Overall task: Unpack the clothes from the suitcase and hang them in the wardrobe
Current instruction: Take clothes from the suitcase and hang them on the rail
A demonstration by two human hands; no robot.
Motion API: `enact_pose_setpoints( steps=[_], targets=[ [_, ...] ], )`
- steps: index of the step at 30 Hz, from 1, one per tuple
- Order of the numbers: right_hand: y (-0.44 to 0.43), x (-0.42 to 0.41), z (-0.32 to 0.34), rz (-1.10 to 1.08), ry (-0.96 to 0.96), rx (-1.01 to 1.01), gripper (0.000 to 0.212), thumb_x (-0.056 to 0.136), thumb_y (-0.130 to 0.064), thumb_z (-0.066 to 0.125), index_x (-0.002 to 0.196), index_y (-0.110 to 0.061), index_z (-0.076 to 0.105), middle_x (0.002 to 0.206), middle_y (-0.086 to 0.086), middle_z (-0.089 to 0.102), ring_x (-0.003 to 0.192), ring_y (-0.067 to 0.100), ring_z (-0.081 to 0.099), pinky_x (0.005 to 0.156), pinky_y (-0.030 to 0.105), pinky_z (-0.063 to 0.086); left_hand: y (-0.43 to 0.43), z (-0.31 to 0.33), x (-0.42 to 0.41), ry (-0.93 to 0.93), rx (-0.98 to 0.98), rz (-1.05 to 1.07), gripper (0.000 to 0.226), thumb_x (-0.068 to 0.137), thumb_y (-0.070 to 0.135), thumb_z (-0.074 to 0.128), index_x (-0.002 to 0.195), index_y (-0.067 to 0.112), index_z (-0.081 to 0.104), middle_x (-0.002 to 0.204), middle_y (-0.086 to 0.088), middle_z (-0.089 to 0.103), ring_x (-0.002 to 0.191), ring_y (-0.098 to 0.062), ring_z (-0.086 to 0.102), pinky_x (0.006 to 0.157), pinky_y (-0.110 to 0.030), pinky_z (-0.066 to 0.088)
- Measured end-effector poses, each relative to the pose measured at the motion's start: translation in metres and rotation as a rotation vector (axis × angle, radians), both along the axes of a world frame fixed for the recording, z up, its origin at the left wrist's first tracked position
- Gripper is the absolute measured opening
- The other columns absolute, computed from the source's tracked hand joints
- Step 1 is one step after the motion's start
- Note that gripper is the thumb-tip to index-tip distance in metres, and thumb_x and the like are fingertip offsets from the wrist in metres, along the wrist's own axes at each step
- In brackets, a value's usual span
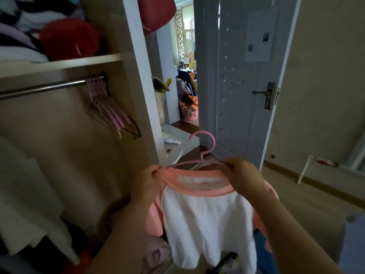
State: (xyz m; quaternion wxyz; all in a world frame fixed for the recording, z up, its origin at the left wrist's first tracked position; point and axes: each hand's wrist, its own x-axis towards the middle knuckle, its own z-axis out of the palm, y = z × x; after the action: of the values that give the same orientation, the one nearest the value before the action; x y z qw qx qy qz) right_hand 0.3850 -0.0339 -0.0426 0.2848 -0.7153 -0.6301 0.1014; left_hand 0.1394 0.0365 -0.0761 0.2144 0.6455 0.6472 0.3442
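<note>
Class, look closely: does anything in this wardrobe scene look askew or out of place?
The empty pink hangers bunched at the right end of the rail hang slanted, not straight down; nothing else stands out.

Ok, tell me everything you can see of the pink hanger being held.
The pink hanger is thin and plastic-looking, its open hook uppermost and tip pointing left. It is held upright, right of the wardrobe rail and lower. Its arms sit in the pink neckband of a white shirt. The left hand pinches one shoulder, the right hand the other.
</note>
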Motion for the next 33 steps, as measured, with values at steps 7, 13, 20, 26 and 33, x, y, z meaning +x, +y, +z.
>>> enact_pose_setpoints(
  steps=[7, 13, 20, 26, 33],
  targets=[
    [0.010, -0.037, 0.020, 0.219, 0.231, -0.164, 0.017, 0.090, -0.036, 0.058, 0.087, -0.024, 0.070, 0.074, -0.005, 0.065, 0.062, 0.010, 0.056, 0.060, 0.023, 0.047, -0.016, 0.001, -0.033, -0.029, -0.052, 0.178, 0.046, 0.094, 0.027, 0.055, 0.136, 0.010, 0.047, 0.132, -0.013, 0.056, 0.122, -0.031, 0.052, 0.098, -0.037, 0.043],
    [0.038, -0.101, 0.032, 0.294, 0.594, -0.350, 0.022, 0.095, -0.023, 0.052, 0.097, -0.011, 0.070, 0.075, -0.001, 0.063, 0.059, 0.008, 0.053, 0.054, 0.017, 0.040, -0.025, 0.025, -0.075, -0.093, -0.010, 0.182, 0.018, 0.090, 0.019, 0.061, 0.105, 0.010, 0.066, 0.106, -0.009, 0.068, 0.095, -0.023, 0.062, 0.082, -0.029, 0.048],
    [0.074, -0.202, 0.029, 0.366, 0.919, -0.354, 0.017, 0.088, -0.008, 0.061, 0.076, -0.010, 0.073, 0.073, 0.012, 0.068, 0.067, 0.023, 0.061, 0.069, 0.036, 0.050, -0.025, 0.059, -0.148, 0.050, 0.130, 0.315, 0.015, 0.089, 0.019, 0.060, 0.095, 0.018, 0.073, 0.098, 0.001, 0.072, 0.091, -0.017, 0.065, 0.075, -0.019, 0.047],
    [0.101, -0.287, 0.031, 0.429, 0.962, -0.393, 0.020, 0.086, 0.004, 0.055, 0.091, -0.008, 0.071, 0.089, 0.014, 0.069, 0.078, 0.025, 0.064, 0.074, 0.037, 0.055, -0.016, 0.081, -0.216, 0.078, 0.147, 0.357, 0.015, 0.090, 0.022, 0.055, 0.091, 0.023, 0.071, 0.094, 0.008, 0.069, 0.086, -0.012, 0.062, 0.079, -0.026, 0.050],
    [0.136, -0.377, 0.060, 0.466, 0.937, -0.316, 0.017, 0.088, -0.003, 0.059, 0.101, -0.007, 0.070, 0.088, 0.011, 0.068, 0.079, 0.024, 0.063, 0.080, 0.040, 0.054, 0.011, 0.119, -0.281, 0.206, 0.220, 0.369, 0.018, 0.091, 0.018, 0.054, 0.093, 0.022, 0.071, 0.093, 0.006, 0.070, 0.084, -0.014, 0.062, 0.077, -0.028, 0.051]
  ],
)
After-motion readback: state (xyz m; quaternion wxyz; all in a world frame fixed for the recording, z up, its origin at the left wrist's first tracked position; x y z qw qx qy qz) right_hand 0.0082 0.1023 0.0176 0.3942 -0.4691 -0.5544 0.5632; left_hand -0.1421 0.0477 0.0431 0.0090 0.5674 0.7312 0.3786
